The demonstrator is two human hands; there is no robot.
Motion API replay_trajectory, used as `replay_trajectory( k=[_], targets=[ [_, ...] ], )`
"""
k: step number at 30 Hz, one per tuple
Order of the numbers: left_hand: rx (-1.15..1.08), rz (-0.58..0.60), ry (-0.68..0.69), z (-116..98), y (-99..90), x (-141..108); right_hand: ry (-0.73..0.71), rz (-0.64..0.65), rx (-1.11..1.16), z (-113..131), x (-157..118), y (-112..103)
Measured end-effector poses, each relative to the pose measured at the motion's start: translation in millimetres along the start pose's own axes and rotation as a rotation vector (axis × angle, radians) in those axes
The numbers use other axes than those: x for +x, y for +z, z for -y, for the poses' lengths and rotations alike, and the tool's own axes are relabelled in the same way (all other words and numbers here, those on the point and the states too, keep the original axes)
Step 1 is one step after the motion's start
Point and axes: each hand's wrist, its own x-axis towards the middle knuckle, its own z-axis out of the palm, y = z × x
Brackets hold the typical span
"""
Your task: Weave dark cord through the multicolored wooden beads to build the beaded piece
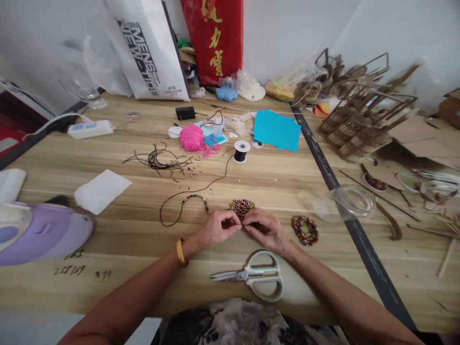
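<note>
1. Scissors (257,276) lie flat at the near desk (143,282) edge, blades pointing left, just short of both wrists; probably parked within reach for cutting.
2. Left hand (215,229) and right hand (266,230) meet fingertip to fingertip; each grip pinched almost closed on the black cord (187,192), a very small bit between them, too tiny to identify.
3. Cord runs left from the pinch, carrying a short row of strung beads (196,197), then loops and trails away to the black spool (241,151); slack, so it feeds freely.
4. Loose bead pile (241,207) touching distance beyond the fingers; finished-looking beaded ring (305,230) just right of the right hand.
5. Bare wood left of the hands; clear container (347,202) further right.
6. Far: pink yarn (192,137), blue sheet (276,129), clutter along the wall.
</note>
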Motion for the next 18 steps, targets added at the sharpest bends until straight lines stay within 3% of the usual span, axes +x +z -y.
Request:
replay_trajectory(
  k=[18],
  targets=[
    [-0.024, 0.013, -0.031, -3.5, 0.2, 1.5, 0.016, 0.007, -0.014, -0.3, -0.4, 1.2]
  ],
)
